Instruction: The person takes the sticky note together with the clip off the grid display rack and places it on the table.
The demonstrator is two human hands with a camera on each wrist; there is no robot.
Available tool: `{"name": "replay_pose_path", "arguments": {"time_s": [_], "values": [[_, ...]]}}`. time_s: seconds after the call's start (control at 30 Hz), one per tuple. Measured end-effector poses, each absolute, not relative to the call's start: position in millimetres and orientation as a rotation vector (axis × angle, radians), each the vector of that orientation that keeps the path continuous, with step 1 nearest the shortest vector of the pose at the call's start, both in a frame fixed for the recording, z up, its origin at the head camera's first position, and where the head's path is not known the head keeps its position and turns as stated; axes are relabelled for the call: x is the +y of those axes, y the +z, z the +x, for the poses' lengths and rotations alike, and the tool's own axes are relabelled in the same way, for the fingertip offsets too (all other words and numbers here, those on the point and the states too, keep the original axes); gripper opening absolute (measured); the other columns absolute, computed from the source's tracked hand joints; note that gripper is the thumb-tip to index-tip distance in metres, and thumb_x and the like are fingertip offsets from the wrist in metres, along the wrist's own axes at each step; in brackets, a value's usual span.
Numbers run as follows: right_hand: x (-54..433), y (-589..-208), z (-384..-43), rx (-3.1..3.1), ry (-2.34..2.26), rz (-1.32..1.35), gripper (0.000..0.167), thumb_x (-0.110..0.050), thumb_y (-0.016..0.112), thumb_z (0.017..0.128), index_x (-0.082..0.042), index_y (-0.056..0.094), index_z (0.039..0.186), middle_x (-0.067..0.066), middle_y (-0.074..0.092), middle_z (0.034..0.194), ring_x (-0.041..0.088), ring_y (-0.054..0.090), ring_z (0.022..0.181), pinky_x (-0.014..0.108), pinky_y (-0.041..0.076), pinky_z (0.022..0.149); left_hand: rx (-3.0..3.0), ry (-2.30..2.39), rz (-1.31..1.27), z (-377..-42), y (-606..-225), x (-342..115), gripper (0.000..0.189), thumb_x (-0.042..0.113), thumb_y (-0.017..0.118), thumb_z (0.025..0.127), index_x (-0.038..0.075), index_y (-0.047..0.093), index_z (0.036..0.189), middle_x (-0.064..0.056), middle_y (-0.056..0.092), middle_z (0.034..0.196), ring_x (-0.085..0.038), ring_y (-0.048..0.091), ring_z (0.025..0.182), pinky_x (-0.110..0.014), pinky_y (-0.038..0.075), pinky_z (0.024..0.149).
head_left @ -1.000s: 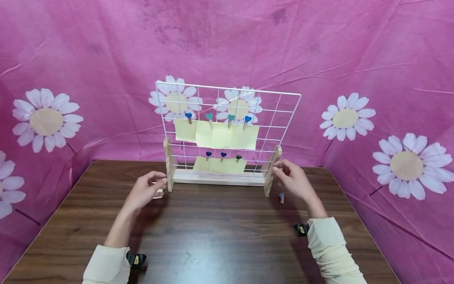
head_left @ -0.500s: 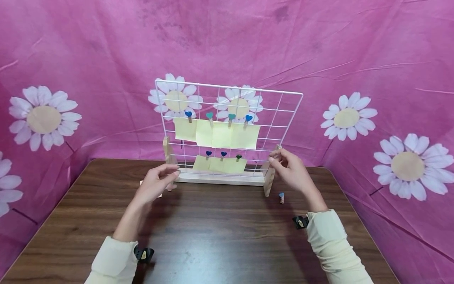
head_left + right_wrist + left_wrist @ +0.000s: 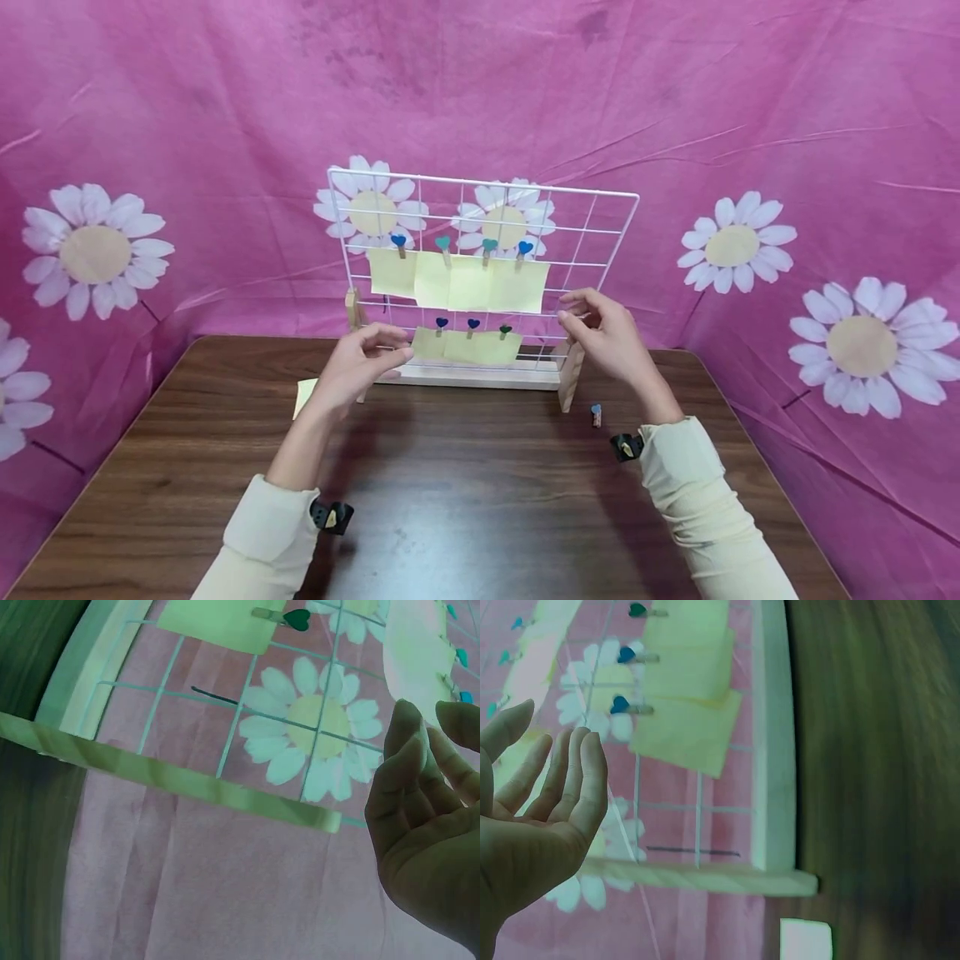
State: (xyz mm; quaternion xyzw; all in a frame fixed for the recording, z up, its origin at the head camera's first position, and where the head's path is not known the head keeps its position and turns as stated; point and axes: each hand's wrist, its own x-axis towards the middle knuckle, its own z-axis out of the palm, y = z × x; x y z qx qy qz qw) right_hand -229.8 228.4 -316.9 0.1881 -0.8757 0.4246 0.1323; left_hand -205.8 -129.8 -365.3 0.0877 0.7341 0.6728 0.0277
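Note:
A white wire grid (image 3: 483,182) stands upright in a wooden base (image 3: 480,378). Pale yellow paper notes (image 3: 468,283) hang on it in two rows, held by small heart-topped clothespins (image 3: 398,242) in blue, teal and green. My left hand (image 3: 356,371) is in front of the grid's lower left, fingers loosely extended, covering part of the left wooden post (image 3: 352,308). At the right side, my right hand (image 3: 611,337) is raised by the right post (image 3: 572,379), fingers loosely bent. Both wrist views show nothing held; contact with the grid cannot be made out.
A loose yellow note (image 3: 303,395) lies on the brown wooden table (image 3: 480,475), left of the stand and partly behind my left wrist. Right of the stand lies a single blue-topped clothespin (image 3: 596,415). A pink cloth (image 3: 480,83) with white daisies hangs behind.
My left hand has moved right and upward from beside the left post to before the grid, uncovering more of the loose note. My right hand has risen and shifted slightly left.

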Motion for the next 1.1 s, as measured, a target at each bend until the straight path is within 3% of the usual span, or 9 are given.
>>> {"name": "replay_pose_path", "arguments": {"time_s": [0.33, 0.6, 0.73, 0.97, 1.1], "values": [[218, -295, -235, -2.523, 1.277, 0.567, 0.029, -0.012, 0.066, 0.099, 0.0, 0.064, 0.125, 0.02, 0.072, 0.101, 0.031, 0.071, 0.072, 0.025, 0.055, 0.051, 2.308, 2.041, 0.303, -209, -346, -100, 0.038, 0.011, 0.076, 0.091, -0.007, 0.063, 0.121, -0.015, 0.068, 0.111, -0.021, 0.064, 0.09, -0.04, 0.062, 0.081], [212, -285, -237, -2.524, 1.281, 0.578, 0.031, -0.01, 0.067, 0.098, 0.0, 0.064, 0.127, 0.023, 0.071, 0.103, 0.02, 0.07, 0.07, 0.024, 0.055, 0.052, 2.28, 2.059, 0.322, -211, -339, -84, 0.031, 0.008, 0.076, 0.09, -0.002, 0.066, 0.117, -0.017, 0.069, 0.112, -0.025, 0.069, 0.091, -0.048, 0.061, 0.084], [206, -282, -240, -2.527, 1.262, 0.569, 0.031, -0.01, 0.067, 0.099, -0.001, 0.064, 0.128, 0.02, 0.072, 0.102, 0.022, 0.07, 0.071, 0.023, 0.055, 0.054, 2.26, 2.071, 0.347, -214, -336, -76, 0.032, 0.011, 0.076, 0.09, -0.002, 0.066, 0.118, -0.021, 0.068, 0.117, -0.028, 0.069, 0.095, -0.045, 0.061, 0.085], [195, -277, -248, -2.416, 1.259, 0.576, 0.026, -0.007, 0.068, 0.097, 0.002, 0.066, 0.121, 0.016, 0.071, 0.096, 0.036, 0.068, 0.066, 0.021, 0.054, 0.051, 2.308, 2.077, 0.341, -220, -330, -62, 0.032, 0.013, 0.077, 0.09, 0.001, 0.068, 0.119, -0.015, 0.07, 0.114, -0.026, 0.068, 0.096, -0.037, 0.062, 0.082], [188, -273, -253, -2.349, 1.273, 0.563, 0.025, -0.007, 0.07, 0.095, 0.004, 0.067, 0.117, 0.016, 0.071, 0.094, 0.031, 0.068, 0.06, 0.022, 0.055, 0.049, 2.376, 2.066, 0.324, -224, -325, -54, 0.032, 0.014, 0.077, 0.091, 0.001, 0.068, 0.118, -0.013, 0.071, 0.112, -0.026, 0.069, 0.097, -0.034, 0.062, 0.079]]}}
